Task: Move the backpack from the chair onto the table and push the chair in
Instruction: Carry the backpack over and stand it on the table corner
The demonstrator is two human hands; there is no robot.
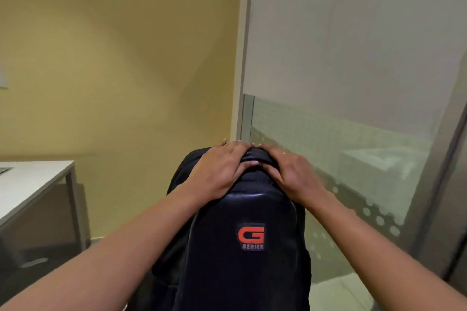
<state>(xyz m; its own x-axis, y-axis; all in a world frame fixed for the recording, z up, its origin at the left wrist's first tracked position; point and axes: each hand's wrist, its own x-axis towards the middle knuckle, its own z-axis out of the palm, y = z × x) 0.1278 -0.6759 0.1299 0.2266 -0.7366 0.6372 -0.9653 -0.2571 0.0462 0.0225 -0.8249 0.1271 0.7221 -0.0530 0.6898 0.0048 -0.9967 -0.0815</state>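
- Straight ahead of me, a black backpack [242,235] stands upright, a red G logo [251,235] on its front.
- My left hand [219,169] and right hand [293,174] both clamp its top, fingers curled over the far edge.
- At far left, well apart from it, stands a white table [30,184].

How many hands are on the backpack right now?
2. The left hand rests on the top left of the backpack; the right hand is on its top right. Both curl over the top edge, thumbs nearly meeting in the middle.
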